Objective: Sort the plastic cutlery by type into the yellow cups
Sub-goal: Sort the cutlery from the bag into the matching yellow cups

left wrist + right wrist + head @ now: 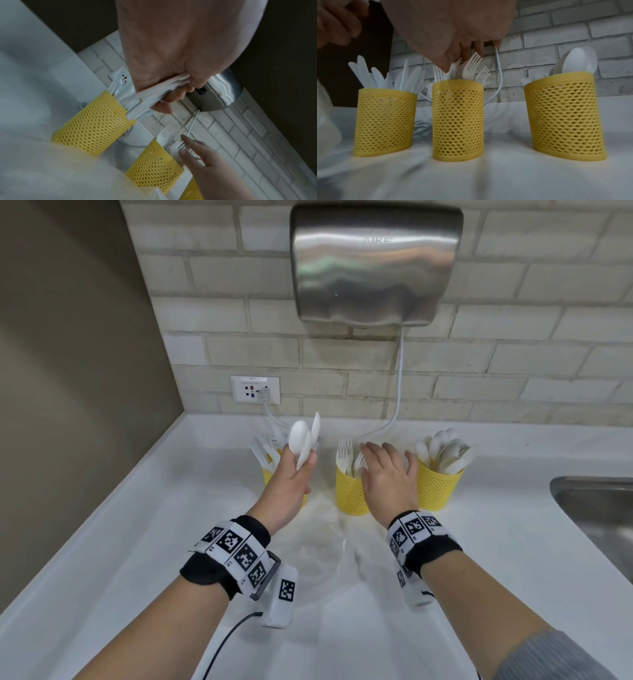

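Three yellow mesh cups stand in a row on the white counter. The left cup (269, 475) (385, 121) holds white knives, the middle cup (351, 491) (458, 121) white forks (471, 65), the right cup (438, 486) (563, 115) white spoons (445, 448). My left hand (291, 477) is raised above the left cup and grips a bundle of white spoons (303, 440) by their handles (159, 93). My right hand (387, 470) hovers with spread, straight fingers (465, 50) over the forks in the middle cup and holds nothing.
A steel hand dryer (373, 265) hangs on the brick wall, its cord (397, 392) trailing down behind the cups to a wall socket (255, 389). A steel sink (603, 511) lies at the right edge. A brown wall closes the left side.
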Demonstrator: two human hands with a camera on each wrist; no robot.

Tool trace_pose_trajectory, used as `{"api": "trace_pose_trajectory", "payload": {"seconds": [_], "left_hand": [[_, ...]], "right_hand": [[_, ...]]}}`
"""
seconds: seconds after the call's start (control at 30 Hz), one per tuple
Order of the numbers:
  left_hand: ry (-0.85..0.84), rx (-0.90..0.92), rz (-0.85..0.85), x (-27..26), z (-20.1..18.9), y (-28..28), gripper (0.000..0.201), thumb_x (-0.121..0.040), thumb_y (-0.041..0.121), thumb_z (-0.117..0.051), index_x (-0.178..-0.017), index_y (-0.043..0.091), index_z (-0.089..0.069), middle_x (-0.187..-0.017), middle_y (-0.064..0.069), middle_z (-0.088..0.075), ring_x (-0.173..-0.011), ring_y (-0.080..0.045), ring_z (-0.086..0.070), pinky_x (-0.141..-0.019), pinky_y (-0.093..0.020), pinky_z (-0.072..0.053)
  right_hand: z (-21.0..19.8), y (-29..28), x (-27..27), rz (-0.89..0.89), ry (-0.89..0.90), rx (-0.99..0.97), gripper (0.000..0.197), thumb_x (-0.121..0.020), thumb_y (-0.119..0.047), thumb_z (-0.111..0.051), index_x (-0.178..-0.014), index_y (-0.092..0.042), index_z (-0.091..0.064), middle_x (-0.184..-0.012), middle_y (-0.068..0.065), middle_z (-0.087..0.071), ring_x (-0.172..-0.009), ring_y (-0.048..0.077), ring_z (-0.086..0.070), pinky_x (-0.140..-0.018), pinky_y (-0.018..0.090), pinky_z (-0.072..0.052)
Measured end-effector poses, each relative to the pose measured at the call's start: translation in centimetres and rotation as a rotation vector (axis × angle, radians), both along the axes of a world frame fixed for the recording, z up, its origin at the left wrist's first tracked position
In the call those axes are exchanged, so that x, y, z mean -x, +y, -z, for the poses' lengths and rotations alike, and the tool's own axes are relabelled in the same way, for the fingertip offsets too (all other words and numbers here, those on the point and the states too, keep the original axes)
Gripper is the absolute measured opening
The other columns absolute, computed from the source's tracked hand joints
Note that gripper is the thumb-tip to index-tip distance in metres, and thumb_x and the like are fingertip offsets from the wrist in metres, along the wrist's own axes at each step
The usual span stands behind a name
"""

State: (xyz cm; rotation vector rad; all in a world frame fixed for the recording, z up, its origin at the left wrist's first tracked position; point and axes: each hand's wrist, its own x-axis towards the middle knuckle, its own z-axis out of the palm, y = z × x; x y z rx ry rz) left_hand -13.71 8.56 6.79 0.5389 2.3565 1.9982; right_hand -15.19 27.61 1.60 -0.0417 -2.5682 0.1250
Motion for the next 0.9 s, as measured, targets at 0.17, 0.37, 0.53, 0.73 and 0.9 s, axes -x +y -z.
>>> {"api": "trace_pose_trajectory", "payload": {"seconds": [0.17, 0.37, 0.53, 0.73, 0.9], "left_hand": [[0.228, 0.260, -0.101, 0.8, 0.5, 1.0, 0.014, -0.101, 0.020, -0.043, -0.112, 0.014, -0.048, -0.105, -0.004, -0.043, -0.100, -0.015, -0.040, -0.087, -0.019, -0.033], [0.156, 0.144, -0.074, -0.8, -2.6, 5.7, 0.025, -0.099, 0.017, -0.046, -0.122, 0.009, -0.054, -0.116, -0.003, -0.029, -0.113, -0.008, -0.042, -0.098, -0.006, -0.034], [-0.046, 0.042, 0.068, -2.5, -5.0, 10.7, 0.027, -0.099, 0.022, -0.048, -0.124, 0.011, -0.052, -0.123, -0.005, -0.029, -0.088, -0.004, -0.054, -0.069, -0.014, -0.053], [-0.145, 0.077, 0.288, -2.0, -4.6, 15.9, 0.037, -0.092, 0.040, -0.057, -0.124, 0.022, -0.053, -0.126, -0.009, -0.048, -0.098, -0.010, -0.062, -0.064, -0.016, -0.050], [-0.089, 0.160, 0.232, -0.1, -3.5, 19.4, 0.047, -0.084, 0.066, -0.041, -0.104, 0.031, -0.064, -0.115, -0.003, -0.058, -0.108, -0.011, -0.059, -0.097, -0.035, -0.047]], "right_hand": [[-2.1, 0.1, -1.8, -0.062, 0.032, 0.140, 0.053, -0.085, -0.013, -0.045, -0.138, -0.019, -0.048, -0.140, 0.002, -0.049, -0.132, 0.027, -0.037, -0.111, 0.046, -0.020], [-6.2, -0.2, -5.6, -0.546, -0.313, 0.871, 0.044, -0.082, -0.004, -0.064, -0.122, -0.020, -0.061, -0.112, -0.007, -0.061, -0.075, 0.010, -0.049, -0.068, 0.011, -0.042], [-6.9, 2.0, -6.3, -0.564, -0.176, 1.079, 0.042, -0.088, -0.001, -0.057, -0.125, -0.020, -0.050, -0.073, -0.017, -0.052, -0.057, 0.004, -0.043, -0.056, 0.018, -0.039], [-7.5, 7.6, -7.2, -0.499, -0.247, 0.958, 0.027, -0.094, 0.002, -0.044, -0.114, -0.015, -0.053, -0.098, -0.002, -0.062, -0.088, 0.000, -0.061, -0.071, 0.007, -0.047], [-7.0, 13.2, -4.9, -0.325, -0.165, 1.011, 0.014, -0.098, -0.005, -0.045, -0.094, -0.004, -0.058, -0.075, 0.012, -0.060, -0.046, -0.004, -0.056, -0.046, 0.010, -0.042]]}}
